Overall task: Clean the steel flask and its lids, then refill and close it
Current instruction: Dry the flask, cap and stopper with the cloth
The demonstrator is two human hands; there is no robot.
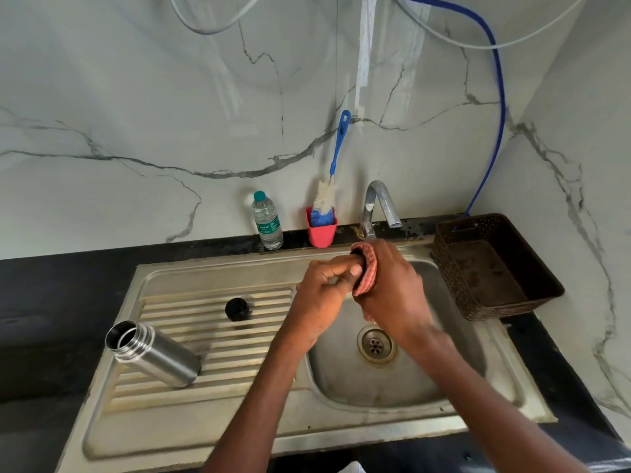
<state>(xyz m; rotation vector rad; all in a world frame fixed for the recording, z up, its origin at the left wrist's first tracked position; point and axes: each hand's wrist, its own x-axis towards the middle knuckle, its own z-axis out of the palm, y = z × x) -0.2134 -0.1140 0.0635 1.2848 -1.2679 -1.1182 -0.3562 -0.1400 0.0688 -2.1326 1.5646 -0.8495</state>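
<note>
over the sink (211, 435), cloth-wrapped lid (362, 272)

Dark lid (358, 268) mostly hidden between left hand (324, 288) and cloth-wrapped right hand (389, 285). Bottle label (269, 227) too small to read. Blue hose (495, 97) cut off at top edge.

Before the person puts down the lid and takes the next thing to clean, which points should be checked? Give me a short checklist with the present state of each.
1. Lid held by left hand: ok.
2. Cloth gripped by right hand around the lid: ok.
3. Lid fully clean: cannot tell, mostly hidden.
4. Steel flask open and within reach on the drainboard: ok.
5. Second black lid on the drainboard, apart from the flask: ok.
6. Tap running: cannot tell, no stream seen.
</note>
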